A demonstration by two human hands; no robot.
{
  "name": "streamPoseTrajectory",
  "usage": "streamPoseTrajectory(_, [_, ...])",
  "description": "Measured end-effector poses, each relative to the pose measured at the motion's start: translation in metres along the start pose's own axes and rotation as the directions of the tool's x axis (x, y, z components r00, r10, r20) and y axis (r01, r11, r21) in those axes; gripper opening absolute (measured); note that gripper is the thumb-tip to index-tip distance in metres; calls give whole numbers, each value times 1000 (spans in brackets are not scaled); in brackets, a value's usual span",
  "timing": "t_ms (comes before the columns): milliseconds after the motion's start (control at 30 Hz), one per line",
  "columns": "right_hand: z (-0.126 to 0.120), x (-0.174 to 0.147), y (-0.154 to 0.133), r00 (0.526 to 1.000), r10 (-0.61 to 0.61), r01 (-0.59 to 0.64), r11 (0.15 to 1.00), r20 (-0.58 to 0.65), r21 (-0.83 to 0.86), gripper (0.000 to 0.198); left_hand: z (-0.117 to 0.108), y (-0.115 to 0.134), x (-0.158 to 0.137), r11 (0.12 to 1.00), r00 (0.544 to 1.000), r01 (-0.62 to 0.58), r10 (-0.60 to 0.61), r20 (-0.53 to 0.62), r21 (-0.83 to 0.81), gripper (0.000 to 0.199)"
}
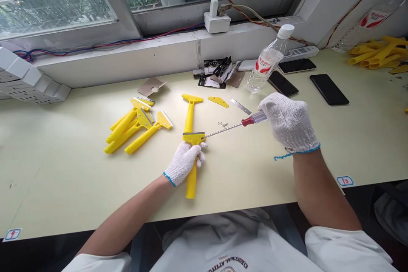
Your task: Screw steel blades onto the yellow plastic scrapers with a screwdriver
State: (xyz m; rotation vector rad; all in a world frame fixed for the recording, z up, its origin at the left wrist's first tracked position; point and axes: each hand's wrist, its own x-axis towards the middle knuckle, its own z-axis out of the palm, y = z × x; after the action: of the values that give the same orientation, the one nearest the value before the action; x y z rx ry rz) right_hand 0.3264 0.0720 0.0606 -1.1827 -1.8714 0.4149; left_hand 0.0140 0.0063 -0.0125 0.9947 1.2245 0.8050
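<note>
My left hand, in a white knitted glove, is closed round the neck of a yellow scraper with a blade along its head. In my gloved right hand is a screwdriver with a red and clear handle. Its tip meets the right side of the scraper's head. Just beyond lies a second yellow scraper body. To its right are a loose yellow plate, a bare blade and several small screws or nuts.
Several yellow scrapers are piled on the left. Behind are a cardboard piece, black packaging, a water bottle and phones. More yellow handles lie far right. A power strip sits by the wall.
</note>
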Motion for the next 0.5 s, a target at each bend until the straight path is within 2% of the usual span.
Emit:
streamPoseTrajectory(67, [-4,2,0,1000,-30,30,996,-4,-88,24,-1,-1,0,1000,1000,-2,2,4,6,25])
streamPoseTrajectory(133, [-8,4,-1,997,-69,70,995,24,-65,19,-1,-2,1,1000,1000,-5,5,7,7,25])
streamPoseTrajectory(233, [-14,5,-3,987,-131,124,989,93,75,11,-2,-2,1,1000,1000,-1,1,11,19,26])
streamPoseTrajectory(333, [-14,3,-5,980,-163,128,956,118,265,7,-1,0,0,1000,1000,4,-4,14,27,26])
streamPoseTrajectory(433, [-7,0,-7,985,-147,90,889,92,448,11,0,1,-1,1000,1000,8,-8,8,12,24])
streamPoseTrajectory(500, [-1,-2,-8,994,-86,48,892,65,450,13,0,1,-1,1000,1000,8,-8,4,1,24])
